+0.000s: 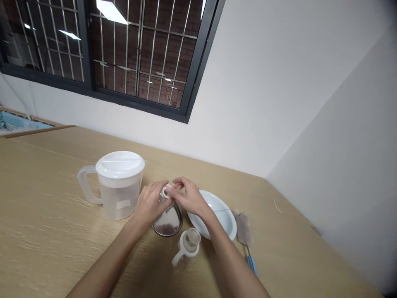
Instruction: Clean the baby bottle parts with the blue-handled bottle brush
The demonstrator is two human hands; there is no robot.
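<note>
My left hand and my right hand meet over a small steel bowl on the wooden table. Together they grip a small clear bottle-like object with a white top, fingers curled around it; its lower part is hidden by my hands. The bowl holds something dark. A small white cap-like piece with a handle lies on the table just in front of the bowl, untouched.
A translucent plastic jug with a white lid stands left of my hands. A white plate sits to the right, with a bottle brush beyond it. The table meets white walls behind and at right; a barred window is above.
</note>
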